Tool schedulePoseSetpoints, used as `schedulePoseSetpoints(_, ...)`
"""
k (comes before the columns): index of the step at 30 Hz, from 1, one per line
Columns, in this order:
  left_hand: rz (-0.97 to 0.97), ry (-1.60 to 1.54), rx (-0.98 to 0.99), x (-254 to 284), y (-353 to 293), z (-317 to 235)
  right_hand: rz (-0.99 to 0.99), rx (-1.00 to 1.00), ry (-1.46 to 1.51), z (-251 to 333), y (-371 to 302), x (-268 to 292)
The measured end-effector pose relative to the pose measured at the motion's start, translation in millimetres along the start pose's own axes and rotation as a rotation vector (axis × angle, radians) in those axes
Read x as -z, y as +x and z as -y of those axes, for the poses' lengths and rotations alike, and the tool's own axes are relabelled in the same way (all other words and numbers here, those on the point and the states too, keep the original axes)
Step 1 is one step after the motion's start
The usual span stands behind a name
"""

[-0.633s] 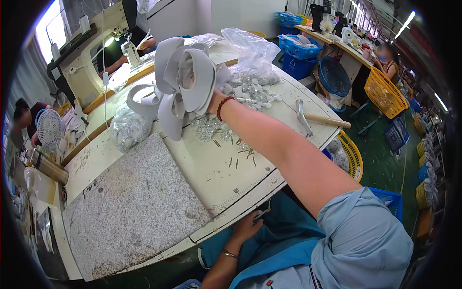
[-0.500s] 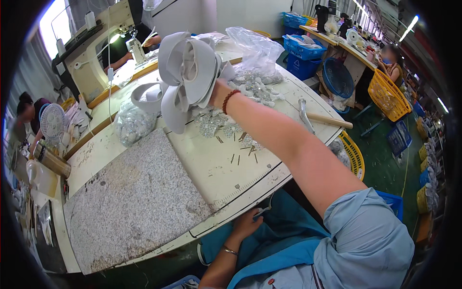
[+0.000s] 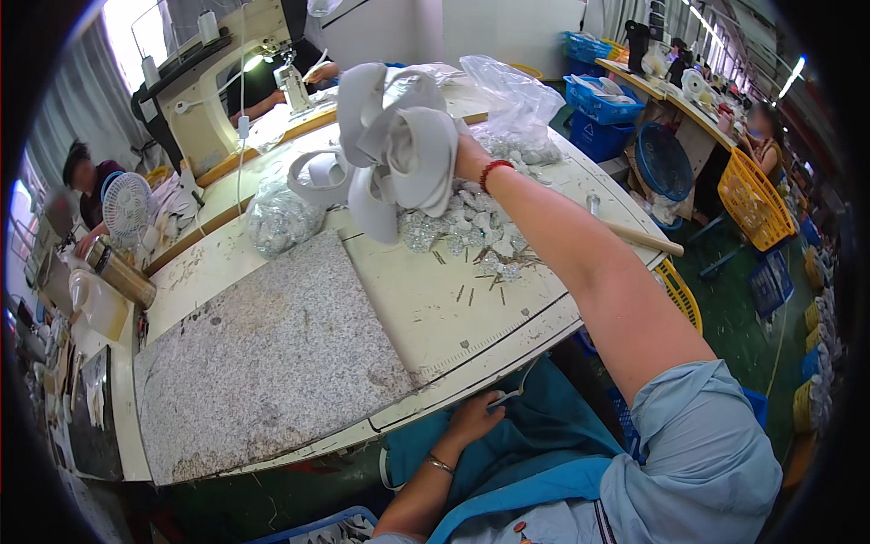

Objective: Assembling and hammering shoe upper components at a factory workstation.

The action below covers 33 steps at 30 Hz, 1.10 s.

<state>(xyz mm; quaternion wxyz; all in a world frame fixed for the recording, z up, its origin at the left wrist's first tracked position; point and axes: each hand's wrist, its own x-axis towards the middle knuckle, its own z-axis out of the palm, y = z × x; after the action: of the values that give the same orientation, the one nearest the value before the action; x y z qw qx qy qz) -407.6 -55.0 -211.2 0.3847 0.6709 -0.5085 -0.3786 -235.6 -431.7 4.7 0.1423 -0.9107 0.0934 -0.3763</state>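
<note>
And there, my right grip (image 3: 471, 160) clutched the pale straps (image 3: 424, 150) over the counter (image 3: 430, 313), beside glittery pieces (image 3: 471, 214); below its edge, my left grip (image 3: 475, 419) clasped a slim tool (image 3: 509, 395).

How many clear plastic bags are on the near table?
2: a stuffed bag beyond the slab, and a looser bag past the right hand. Others may be hidden.

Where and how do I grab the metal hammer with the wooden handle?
Probably the slim wooden handle's free end, from the right: it appears to jut past the white table's edge, while the right forearm partly hides the metal head.
</note>
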Motion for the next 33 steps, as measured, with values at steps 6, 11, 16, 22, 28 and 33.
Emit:
schedulePoseSetpoints(6,-0.05,-0.096,0.029,4.5,-8.2,2.1,0.326,-0.932,0.666,17.7,12.6,55.1)
schedulePoseSetpoints(11,-0.023,-0.05,0.014,7.0,-4.8,-5.7,0.07,-1.036,0.932,17.6,0.1,71.9)
schedulePoseSetpoints(16,-0.015,-0.046,0.006,5.2,-7.0,-1.4,-0.014,-0.904,1.064,75.5,0.0,88.8)
schedulePoseSetpoints(22,-0.034,-0.079,-0.01,1.4,-5.6,5.3,-0.036,-0.392,0.471,77.0,2.2,83.3)
schedulePoseSetpoints(28,-0.045,-0.128,0.014,-2.4,-5.8,12.4,0.204,-0.456,0.678,109.5,13.2,103.5)
schedulePoseSetpoints(33,-0.061,-0.097,-0.012,-2.6,-3.6,12.6,0.013,-0.416,0.84,113.1,43.9,125.3)
